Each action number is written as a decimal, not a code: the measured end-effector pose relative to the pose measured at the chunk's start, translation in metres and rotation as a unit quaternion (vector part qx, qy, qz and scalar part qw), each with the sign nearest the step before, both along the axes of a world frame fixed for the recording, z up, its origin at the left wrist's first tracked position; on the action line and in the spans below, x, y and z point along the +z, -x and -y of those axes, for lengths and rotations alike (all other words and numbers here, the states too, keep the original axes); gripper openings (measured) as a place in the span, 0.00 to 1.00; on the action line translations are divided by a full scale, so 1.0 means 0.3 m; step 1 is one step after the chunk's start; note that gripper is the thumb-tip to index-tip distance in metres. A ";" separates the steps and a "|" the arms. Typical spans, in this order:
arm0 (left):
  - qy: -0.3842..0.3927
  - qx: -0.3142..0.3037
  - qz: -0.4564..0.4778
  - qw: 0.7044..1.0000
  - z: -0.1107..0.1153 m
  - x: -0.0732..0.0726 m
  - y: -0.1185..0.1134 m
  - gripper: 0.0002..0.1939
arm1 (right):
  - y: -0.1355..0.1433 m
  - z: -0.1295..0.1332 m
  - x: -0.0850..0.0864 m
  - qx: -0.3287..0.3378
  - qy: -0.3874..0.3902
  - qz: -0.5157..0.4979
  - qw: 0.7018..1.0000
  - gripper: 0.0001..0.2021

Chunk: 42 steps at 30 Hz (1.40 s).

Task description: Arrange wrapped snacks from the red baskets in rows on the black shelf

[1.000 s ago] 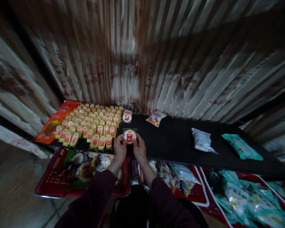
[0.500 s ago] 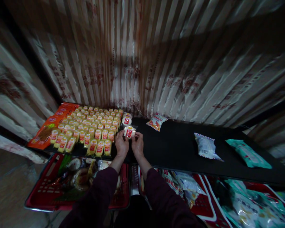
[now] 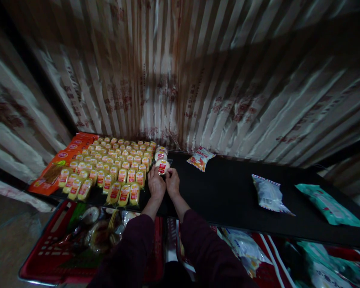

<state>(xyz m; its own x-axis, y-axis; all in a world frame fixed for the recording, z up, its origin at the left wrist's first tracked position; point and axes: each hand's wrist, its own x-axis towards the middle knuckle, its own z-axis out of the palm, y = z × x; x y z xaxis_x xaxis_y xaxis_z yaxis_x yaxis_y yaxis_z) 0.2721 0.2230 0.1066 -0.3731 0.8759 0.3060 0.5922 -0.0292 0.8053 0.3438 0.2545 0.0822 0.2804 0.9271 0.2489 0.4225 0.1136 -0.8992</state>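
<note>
A round white pastry in a clear wrapper [image 3: 162,167] with a red and yellow label is held between my two hands above the black shelf [image 3: 216,192]. My left hand [image 3: 157,185] grips its left side, fingers closed. At its lower right edge, my right hand [image 3: 172,182] pinches the wrapper. Right behind it sits another wrapped round white pastry [image 3: 161,154], partly covered by the front one. To the left stand rows of small yellow wrapped cakes [image 3: 123,176] with red labels.
Far left lies an orange packet [image 3: 55,166]. Rightward are a red-and-white snack bag [image 3: 201,158], a silvery bag [image 3: 270,193] and a teal bag [image 3: 330,204]. Below the shelf, a red basket [image 3: 55,248] holds mixed packaged food. A printed, pleated sheet [image 3: 174,80] hangs behind.
The held pastry has come closer to the one behind and now overlaps its front. Both hands stay on it. The view has shifted slightly, so the shelf sits lower.
</note>
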 end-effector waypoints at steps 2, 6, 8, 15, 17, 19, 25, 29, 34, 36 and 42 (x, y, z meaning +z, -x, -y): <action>-0.009 0.005 0.025 1.000 -0.011 -0.023 -0.002 0.23 | -0.001 -0.007 -0.005 0.001 -0.009 0.007 1.000 0.07; -0.028 0.011 0.077 0.997 -0.021 -0.057 -0.007 0.23 | 0.000 -0.018 -0.009 -0.003 -0.026 0.018 0.999 0.07; -0.037 0.003 0.095 0.995 -0.023 -0.065 -0.008 0.23 | 0.001 -0.025 -0.011 -0.002 -0.030 0.025 0.999 0.07; -0.033 -0.029 0.136 0.990 -0.033 -0.075 -0.001 0.25 | 0.010 -0.068 -0.028 0.015 -0.030 0.021 0.999 0.09; -0.032 -0.037 0.141 0.989 -0.037 -0.081 0.000 0.26 | 0.014 -0.080 -0.034 0.018 -0.027 0.015 0.999 0.10; -0.028 -0.039 0.140 0.989 -0.040 -0.087 0.000 0.26 | 0.017 -0.088 -0.037 0.018 -0.025 0.016 0.999 0.10; -0.026 -0.049 0.124 0.991 -0.047 -0.098 0.000 0.27 | 0.024 -0.088 -0.028 0.019 -0.033 0.062 0.997 0.11; -0.025 -0.044 0.137 0.989 -0.051 -0.102 0.003 0.27 | 0.026 -0.079 -0.017 0.015 -0.034 0.100 0.994 0.11; -0.022 -0.043 0.130 0.990 -0.051 -0.103 0.004 0.27 | 0.027 -0.078 -0.012 0.001 -0.044 0.119 0.992 0.10; -0.021 -0.042 0.121 0.992 -0.051 -0.102 0.003 0.27 | 0.026 -0.081 -0.013 0.010 -0.041 0.118 0.992 0.10; -0.011 -0.046 0.105 0.993 -0.049 -0.101 0.004 0.27 | 0.025 -0.091 -0.016 0.026 -0.026 0.132 0.991 0.11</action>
